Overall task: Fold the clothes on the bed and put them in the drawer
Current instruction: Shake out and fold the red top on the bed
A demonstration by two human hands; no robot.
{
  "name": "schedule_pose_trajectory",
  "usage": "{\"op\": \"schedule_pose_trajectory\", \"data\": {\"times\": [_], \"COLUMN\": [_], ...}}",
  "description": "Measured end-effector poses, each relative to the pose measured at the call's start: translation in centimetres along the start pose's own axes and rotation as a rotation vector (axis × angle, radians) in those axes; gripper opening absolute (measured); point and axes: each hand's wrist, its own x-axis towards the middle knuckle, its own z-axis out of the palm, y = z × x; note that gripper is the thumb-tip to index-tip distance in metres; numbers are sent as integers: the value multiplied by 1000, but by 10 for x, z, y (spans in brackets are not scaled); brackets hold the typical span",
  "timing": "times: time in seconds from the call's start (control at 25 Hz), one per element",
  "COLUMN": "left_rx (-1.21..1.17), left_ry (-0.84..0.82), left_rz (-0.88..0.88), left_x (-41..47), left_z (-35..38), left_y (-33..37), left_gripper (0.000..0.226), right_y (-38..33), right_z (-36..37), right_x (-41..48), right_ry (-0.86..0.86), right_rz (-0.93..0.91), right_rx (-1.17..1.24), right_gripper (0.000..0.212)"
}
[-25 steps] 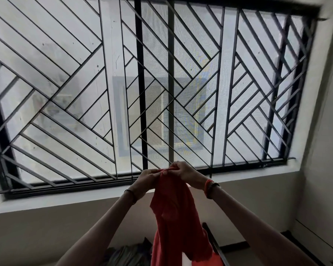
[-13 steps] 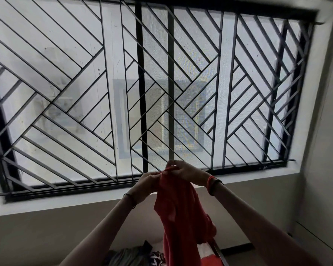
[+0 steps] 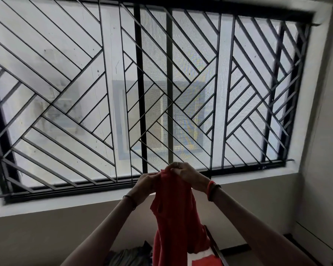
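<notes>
- Window grille [image 3: 65,112]: black bars set in diagonal patterns across most of the view. Its left end is cut off by the picture's edge. What lies beyond the glass and mesh is blurred and cannot be made out.
- Sill [image 3: 46,206]: a pale ledge is seen under the grille, with plain wall [image 3: 46,237] below it, left of the left forearm.
- Heap of clothes [image 3: 127,256]: greyish and striped, seen at the bottom edge just left of the red garment. Only its top is shown, and single pieces cannot be told apart.
- Left hand [image 3: 145,186]: raised in front of the sill, with a thin dark band worn on the wrist. The fingers are curled and the garment's top edge is pinched at its left side. The fingertips are partly hidden by cloth.
- Red garment [image 3: 173,217]: held up by its top edge, bunched between the two hands, and hung straight down between the forearms. The lower end is cut off by the bottom edge. Whether the red-and-white patch at the lower right belongs to it cannot be told.
- Right hand [image 3: 186,174]: placed just beside the left hand and slightly higher, with an orange bracelet [image 3: 210,190] worn on the wrist. The fingers are curled over the garment's top edge, which is gripped.
- Dark rail [image 3: 213,244]: a slanted bar just right of the garment's lower part, partly covered by cloth. What it belongs to cannot be told.
- Right wall [image 3: 327,131]: met by the window wall in a corner at the picture's right. Bare wall is shown between that corner and the right forearm.
</notes>
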Motion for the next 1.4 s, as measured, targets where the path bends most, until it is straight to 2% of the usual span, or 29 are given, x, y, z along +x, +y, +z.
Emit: {"op": "schedule_pose_trajectory", "data": {"times": [0.12, 0.28, 0.4, 0.64, 0.96, 1.16, 1.32, 1.4], "left_rx": [9, 24, 11, 19, 14, 37, 148, 205], "left_ry": [21, 27, 49, 64, 46, 111, 223, 248], "left_rz": [6, 13, 11, 21, 18, 52, 135, 163], "left_x": [-2, -2, -4, -1, 1, -2, 0, 3], "left_z": [-3, -13, -17, -21, -7, 2, 7, 5], "left_y": [1, 4, 12, 24, 23, 24, 24, 25], "left_gripper": [30, 29, 29, 33, 41, 35, 23, 20], "right_y": [-1, -1, -1, 0, 15, 24, 23, 27], "right_z": [3, 3, 1, 6, 27, 36, 40, 39], "right_x": [-3, -6, -4, 1, 12, 19, 19, 18], "right_ry": [4, 33, 70, 56, 291, 375, 344, 273], "right_rz": [22, -53, -31, -34, -4, 15, 10, 41], "right_rx": [20, 72, 75, 167, 262, 319, 293, 286], "right_gripper": [17, 27, 37, 5, 2, 4, 13, 24]}}
